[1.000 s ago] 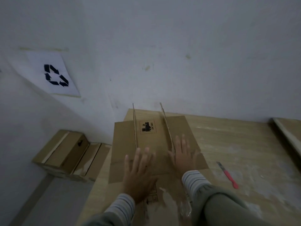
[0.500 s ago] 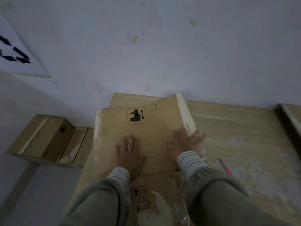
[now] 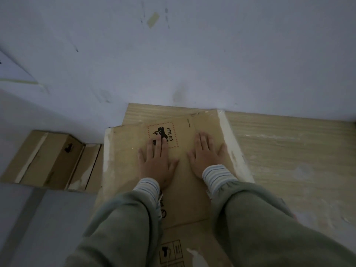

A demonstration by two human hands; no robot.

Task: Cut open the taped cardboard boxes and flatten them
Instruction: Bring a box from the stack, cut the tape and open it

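A brown cardboard box (image 3: 123,151) lies collapsed flat on the wooden tabletop (image 3: 289,151), with a UN 3481 label near its far edge and white tape strips along its left and right sides. My left hand (image 3: 157,158) presses flat on it, fingertips over the label. My right hand (image 3: 207,153) presses flat beside it, near the taped right edge. Both hands have straight, spread fingers. The red cutter is hidden behind my right sleeve.
Several flattened brown boxes (image 3: 50,160) lie stacked lower down at the left, against the white wall (image 3: 192,54). The tabletop's left edge runs just beside the box. Bare wood with pale smears extends to the right.
The upright flaps have folded down and the box now lies flat. Both hands slid farther forward over it. The view tilted down and closer, and the red cutter went out of sight.
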